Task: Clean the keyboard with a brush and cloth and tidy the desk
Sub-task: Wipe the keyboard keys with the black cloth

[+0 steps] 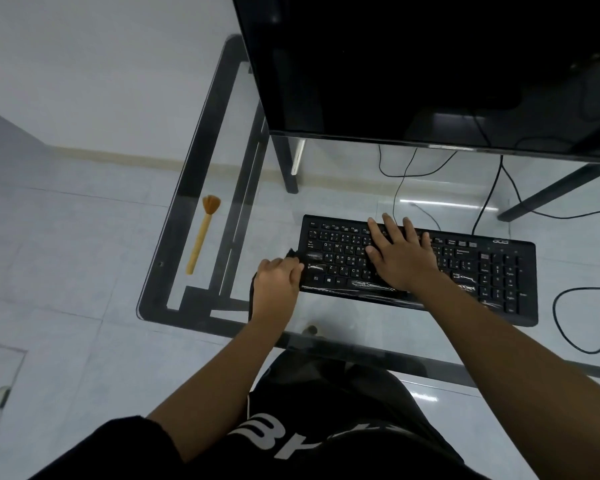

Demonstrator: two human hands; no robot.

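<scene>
Two hands at keyboard: left hand clenches dark cloth at its left end; right hand flat, open on keys. Keyboard runs left-right; brush lies apart, left.

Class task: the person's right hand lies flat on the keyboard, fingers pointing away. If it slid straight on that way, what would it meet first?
Probably the keyboard's far edge, then bare glass desk; the right hand seems clear until the monitor, though depth is unclear.
</scene>
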